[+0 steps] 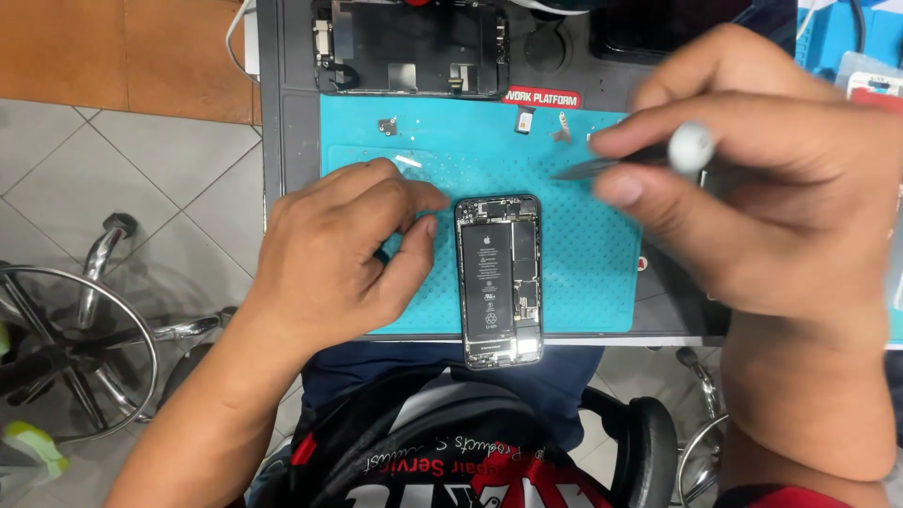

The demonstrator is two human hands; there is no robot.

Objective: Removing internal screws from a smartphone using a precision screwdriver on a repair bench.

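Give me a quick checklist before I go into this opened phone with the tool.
1. Opened phone flat on the teal mat, bottom end past the bench edge: not ok.
2. Left hand steadying phone; its fingers sit at the left edge: cannot tell if touching.
3. Right hand gripping the tool: ok.
4. Tool tip above the mat, off the phone: ok.
5. Loose small parts kept apart at the mat's top: ok.
6. Removed screen assembly out of the way: ok.

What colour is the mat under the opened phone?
Teal-blue mat with a fine dotted grid, clearest in the head view.
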